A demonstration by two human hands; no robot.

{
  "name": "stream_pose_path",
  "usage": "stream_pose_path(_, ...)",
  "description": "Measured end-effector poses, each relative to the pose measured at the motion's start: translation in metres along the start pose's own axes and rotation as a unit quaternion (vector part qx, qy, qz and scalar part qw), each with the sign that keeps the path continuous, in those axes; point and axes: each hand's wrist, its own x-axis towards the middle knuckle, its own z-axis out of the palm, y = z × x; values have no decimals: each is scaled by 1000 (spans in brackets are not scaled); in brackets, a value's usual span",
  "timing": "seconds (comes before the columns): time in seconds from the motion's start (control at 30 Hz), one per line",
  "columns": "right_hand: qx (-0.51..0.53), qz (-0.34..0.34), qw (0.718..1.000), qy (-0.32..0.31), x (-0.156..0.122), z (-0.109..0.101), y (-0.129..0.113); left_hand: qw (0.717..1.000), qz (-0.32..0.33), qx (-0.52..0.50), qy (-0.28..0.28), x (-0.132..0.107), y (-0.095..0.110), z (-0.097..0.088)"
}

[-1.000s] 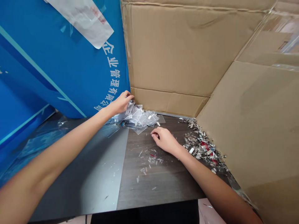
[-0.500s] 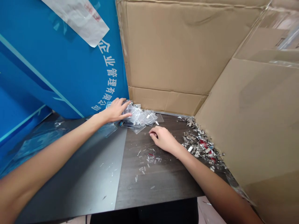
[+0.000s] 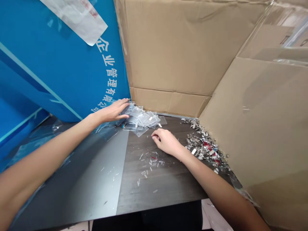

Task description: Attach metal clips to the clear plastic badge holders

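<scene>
My left hand [image 3: 112, 111] lies open with its fingers extended, touching the left edge of a loose pile of clear plastic sleeves [image 3: 144, 120]. My right hand [image 3: 166, 141] rests curled on the dark wood-grain tabletop [image 3: 168, 187], just below the pile. No object shows in its fingers. Scattered small clear plastic strips [image 3: 151, 163] lie in front of it, and a heap of small metal clips with some red bits [image 3: 204, 145] lies to its right.
A blue printed banner with white Chinese characters [image 3: 60, 77] leans at the left, with a white paper strip [image 3: 77, 19] on it. Cardboard sheets [image 3: 183, 48] stand behind and right of the table. A grey sheet [image 3: 84, 179] covers the table's left part.
My left hand has moved from the top of the pile to its left edge, and its fingers have opened flatter. My right hand has barely moved. The view has drifted slightly.
</scene>
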Motion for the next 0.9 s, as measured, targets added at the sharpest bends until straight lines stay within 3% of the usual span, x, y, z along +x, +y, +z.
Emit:
stream_pose_path(0.57,-19,-1,1000,-11,0,1,0,999,-20,24,17,9,17,6)
stream_pose_path(0.9,-45,18,999,13,1,-8,4,996,-57,58,35,-16,40,13)
